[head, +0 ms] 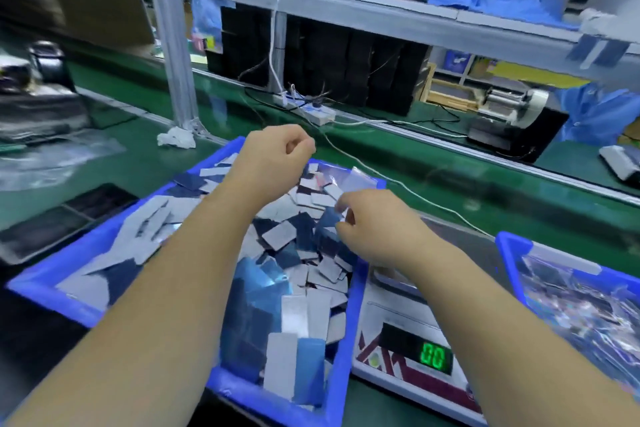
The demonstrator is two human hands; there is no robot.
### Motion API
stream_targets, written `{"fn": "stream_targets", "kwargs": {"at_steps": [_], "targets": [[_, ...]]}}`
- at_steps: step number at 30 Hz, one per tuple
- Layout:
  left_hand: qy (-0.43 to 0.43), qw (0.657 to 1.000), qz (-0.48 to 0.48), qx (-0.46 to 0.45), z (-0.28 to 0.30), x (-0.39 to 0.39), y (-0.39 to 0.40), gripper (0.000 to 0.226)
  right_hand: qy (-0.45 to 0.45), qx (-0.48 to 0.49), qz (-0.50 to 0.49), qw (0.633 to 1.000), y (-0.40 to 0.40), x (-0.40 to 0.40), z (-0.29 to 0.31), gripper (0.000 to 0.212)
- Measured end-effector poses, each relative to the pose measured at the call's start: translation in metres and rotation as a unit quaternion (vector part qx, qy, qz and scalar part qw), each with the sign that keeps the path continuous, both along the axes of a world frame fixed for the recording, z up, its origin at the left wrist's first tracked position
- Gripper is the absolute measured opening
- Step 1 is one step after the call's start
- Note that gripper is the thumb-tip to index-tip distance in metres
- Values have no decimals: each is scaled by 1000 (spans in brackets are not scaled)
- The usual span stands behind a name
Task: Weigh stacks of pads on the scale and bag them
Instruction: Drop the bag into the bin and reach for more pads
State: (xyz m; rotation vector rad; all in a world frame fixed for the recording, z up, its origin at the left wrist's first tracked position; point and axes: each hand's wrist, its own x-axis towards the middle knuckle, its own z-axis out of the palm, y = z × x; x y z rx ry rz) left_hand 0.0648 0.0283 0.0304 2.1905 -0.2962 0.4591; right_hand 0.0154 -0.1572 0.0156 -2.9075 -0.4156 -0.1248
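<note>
Two hands work over our blue bin (52, 291) of loose pads (280, 236): our left hand (277, 156) curls, seemingly holding nothing, while our right hand (377, 229) pinches a clear bag (360, 180). Beside the bin's right edge, the scale (415, 350) reads zero.

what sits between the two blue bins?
Head view: the scale sits between the blue bin of loose pads and the blue bin of bagged pads, its green display showing zeros. The right forearm crosses over it.

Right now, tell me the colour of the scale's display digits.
Green, reading zeros on the scale display; head view.
</note>
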Motion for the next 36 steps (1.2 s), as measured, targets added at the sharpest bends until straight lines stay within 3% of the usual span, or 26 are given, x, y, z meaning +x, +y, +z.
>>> {"fn": "stream_targets", "kwargs": {"at_steps": [5,8,11,14,17,21,28,36], "targets": [[24,997,7,-77,-15,8,14,24,39,-58,-28,997,35,25,-20,24],[34,996,14,-81,-16,10,17,26,41,-23,-50,998,47,33,-21,39],[39,994,14,-97,-16,10,16,26,102,-22,-18,994,49,35,-12,51],[43,994,10,-105,-17,10,16,24,185,16,25,982,36,33,5,49],[50,993,6,-106,-18,10,14,22,232,-48,68,969,25,28,16,64],[56,993,-3,-106,-18,9,11,22,214,-139,106,961,24,25,17,76],[60,993,-6,-104,-18,8,9,22,95,-186,160,965,19,27,19,48],[68,992,-18,-108,-19,7,6,23,9,-73,224,972,3,26,24,22]]}}
